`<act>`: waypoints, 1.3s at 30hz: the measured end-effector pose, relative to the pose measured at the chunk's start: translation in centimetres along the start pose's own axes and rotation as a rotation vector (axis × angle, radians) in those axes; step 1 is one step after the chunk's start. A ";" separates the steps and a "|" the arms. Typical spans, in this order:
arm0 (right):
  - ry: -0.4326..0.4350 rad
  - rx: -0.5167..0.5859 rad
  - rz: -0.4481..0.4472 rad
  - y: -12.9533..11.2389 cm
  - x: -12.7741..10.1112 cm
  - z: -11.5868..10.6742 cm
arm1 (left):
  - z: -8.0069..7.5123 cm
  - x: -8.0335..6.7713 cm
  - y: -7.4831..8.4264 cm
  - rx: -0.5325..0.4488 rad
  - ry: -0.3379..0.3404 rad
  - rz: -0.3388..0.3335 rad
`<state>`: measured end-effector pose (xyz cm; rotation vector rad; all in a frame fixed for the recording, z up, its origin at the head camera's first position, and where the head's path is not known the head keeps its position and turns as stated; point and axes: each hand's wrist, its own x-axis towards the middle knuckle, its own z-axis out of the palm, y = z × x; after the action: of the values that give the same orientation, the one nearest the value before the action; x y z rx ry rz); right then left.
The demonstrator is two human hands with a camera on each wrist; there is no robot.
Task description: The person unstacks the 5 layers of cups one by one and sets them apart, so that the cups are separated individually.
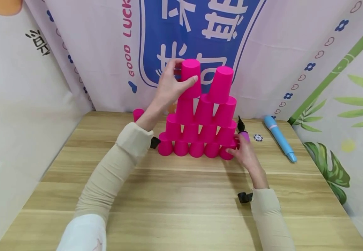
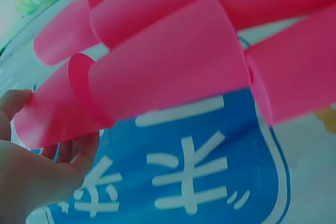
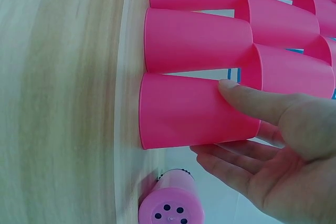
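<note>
Pink cups stand upside down in a stacked pyramid (image 1: 197, 130) on the wooden table. On its top row, my left hand (image 1: 169, 83) grips the left pink cup (image 1: 190, 71), thumb in front and fingers behind. In the left wrist view that cup (image 2: 50, 106) sits end-on against the cup below. Beside it on the same row stands another pink cup (image 1: 222, 83), untouched. Down at the base, my right hand (image 1: 245, 153) holds the bottom right cup (image 3: 189, 111) between thumb and fingers. That cup's open rim is against the tabletop.
Another pink cup (image 1: 138, 113) is partly hidden behind my left forearm. Right of the pyramid are a purple cylinder (image 1: 244, 135) with a black tip, a poker chip (image 1: 258, 138) and a blue stick-shaped thing (image 1: 280, 138). A printed cloth (image 1: 112, 90) hangs close behind the cups.
</note>
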<state>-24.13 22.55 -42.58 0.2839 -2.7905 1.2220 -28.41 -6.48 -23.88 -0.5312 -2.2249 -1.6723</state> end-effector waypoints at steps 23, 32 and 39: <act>0.016 -0.021 -0.001 -0.1 0.0 0.1 | -10.4 -1.8 -8.5 0.133 0.390 -0.172; 0.013 -0.023 -0.009 0.0 -0.1 0.1 | -13.2 -3.4 -13.8 0.248 0.441 -0.345; 0.017 -0.025 -0.008 0.0 -0.1 0.0 | -14.0 -4.5 -18.7 0.340 0.435 -0.422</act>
<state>-24.02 22.62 -42.61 0.2815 -2.7856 1.1819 -32.82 -25.16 -37.98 0.3761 -2.3017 -1.3566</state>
